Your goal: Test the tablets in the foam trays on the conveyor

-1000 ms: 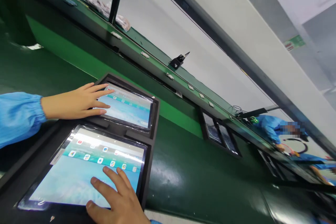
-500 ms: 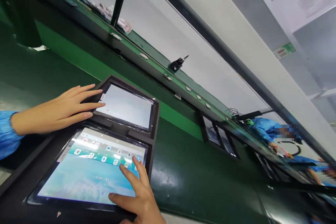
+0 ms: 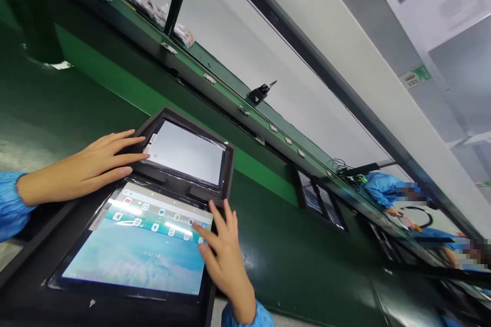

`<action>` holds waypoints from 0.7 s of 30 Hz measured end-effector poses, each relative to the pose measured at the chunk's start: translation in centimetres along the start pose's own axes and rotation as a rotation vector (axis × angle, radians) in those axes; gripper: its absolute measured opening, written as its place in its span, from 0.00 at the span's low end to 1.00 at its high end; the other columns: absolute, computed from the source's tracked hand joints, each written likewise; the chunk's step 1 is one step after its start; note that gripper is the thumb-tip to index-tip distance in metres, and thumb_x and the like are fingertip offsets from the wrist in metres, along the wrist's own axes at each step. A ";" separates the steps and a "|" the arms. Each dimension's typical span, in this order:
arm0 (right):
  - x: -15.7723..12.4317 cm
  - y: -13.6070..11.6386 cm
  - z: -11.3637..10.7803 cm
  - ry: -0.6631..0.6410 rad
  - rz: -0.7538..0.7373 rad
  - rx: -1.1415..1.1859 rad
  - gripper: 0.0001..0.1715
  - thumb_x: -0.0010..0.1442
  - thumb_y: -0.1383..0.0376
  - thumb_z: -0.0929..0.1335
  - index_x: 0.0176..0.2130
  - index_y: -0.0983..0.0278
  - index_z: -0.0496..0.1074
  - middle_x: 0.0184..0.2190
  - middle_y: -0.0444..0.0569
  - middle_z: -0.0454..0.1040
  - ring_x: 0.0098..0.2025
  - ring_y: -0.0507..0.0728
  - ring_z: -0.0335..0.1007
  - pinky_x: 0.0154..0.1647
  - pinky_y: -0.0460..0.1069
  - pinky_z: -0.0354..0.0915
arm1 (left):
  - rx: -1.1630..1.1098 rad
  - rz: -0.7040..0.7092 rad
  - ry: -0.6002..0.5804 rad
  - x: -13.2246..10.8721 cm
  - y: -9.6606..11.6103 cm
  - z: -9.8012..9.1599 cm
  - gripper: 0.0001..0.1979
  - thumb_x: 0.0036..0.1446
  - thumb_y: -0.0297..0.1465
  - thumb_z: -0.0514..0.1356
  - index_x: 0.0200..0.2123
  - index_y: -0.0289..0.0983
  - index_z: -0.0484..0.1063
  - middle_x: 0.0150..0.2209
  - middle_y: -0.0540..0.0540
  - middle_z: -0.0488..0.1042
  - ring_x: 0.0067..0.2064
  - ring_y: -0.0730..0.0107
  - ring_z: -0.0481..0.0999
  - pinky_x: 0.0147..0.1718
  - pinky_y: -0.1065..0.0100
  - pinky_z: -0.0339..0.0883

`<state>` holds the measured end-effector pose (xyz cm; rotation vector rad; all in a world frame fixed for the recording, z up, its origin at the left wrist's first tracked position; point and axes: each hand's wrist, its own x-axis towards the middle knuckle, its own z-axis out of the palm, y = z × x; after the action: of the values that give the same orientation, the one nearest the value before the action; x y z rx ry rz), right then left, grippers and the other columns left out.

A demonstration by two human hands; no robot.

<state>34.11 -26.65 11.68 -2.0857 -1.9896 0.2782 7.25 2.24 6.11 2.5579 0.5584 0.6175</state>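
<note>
A black tray (image 3: 227,163) on the green conveyor belt holds two tablets. The far tablet (image 3: 187,153) shows a plain white screen. The near tablet (image 3: 141,245) shows a home screen with app icons. My left hand (image 3: 92,166) lies flat with fingers stretched out, fingertips touching the left edge of the far tablet. My right hand (image 3: 224,255) rests at the near tablet's right edge, fingers spread, one fingertip on the icon row. Neither hand holds anything.
The green belt (image 3: 291,250) runs away to the right, carrying another black tray with tablets (image 3: 320,196). A green rail (image 3: 215,79) with small tags borders the far side. People in blue coats (image 3: 383,189) work at the far right. A small black device (image 3: 261,92) sits on the rail.
The far tablet's screen changed from the home screen to plain white. My right hand slid from the near tablet's lower middle to its right edge. My left hand drew back to the far tablet's left edge.
</note>
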 end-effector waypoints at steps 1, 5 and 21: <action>0.4 0.7 0.1 0.032 0.049 -0.016 0.21 0.71 0.56 0.63 0.60 0.47 0.72 0.75 0.42 0.46 0.76 0.74 0.32 0.67 0.81 0.45 | -0.002 0.011 0.012 0.0 -0.2 0.2 0.23 0.71 0.48 0.45 0.66 0.57 0.60 0.72 0.62 0.49 0.74 0.57 0.45 0.71 0.49 0.47; 1.2 2.2 0.2 0.056 0.105 -0.028 0.21 0.72 0.55 0.62 0.60 0.49 0.72 0.75 0.42 0.46 0.76 0.73 0.31 0.68 0.80 0.44 | -0.019 0.005 0.040 -0.3 -0.9 0.6 0.22 0.71 0.48 0.46 0.65 0.60 0.60 0.71 0.63 0.51 0.74 0.57 0.46 0.70 0.49 0.52; 1.3 1.4 0.4 0.104 0.054 0.041 0.24 0.72 0.54 0.60 0.62 0.57 0.69 0.73 0.51 0.52 0.76 0.71 0.34 0.69 0.77 0.50 | -0.121 -0.058 0.073 -0.3 -1.3 1.1 0.21 0.69 0.49 0.48 0.62 0.63 0.63 0.69 0.65 0.57 0.73 0.59 0.50 0.70 0.46 0.51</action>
<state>35.41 -25.43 10.87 -2.0863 -1.8550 0.2142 7.20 2.85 4.50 2.4058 0.5992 0.7041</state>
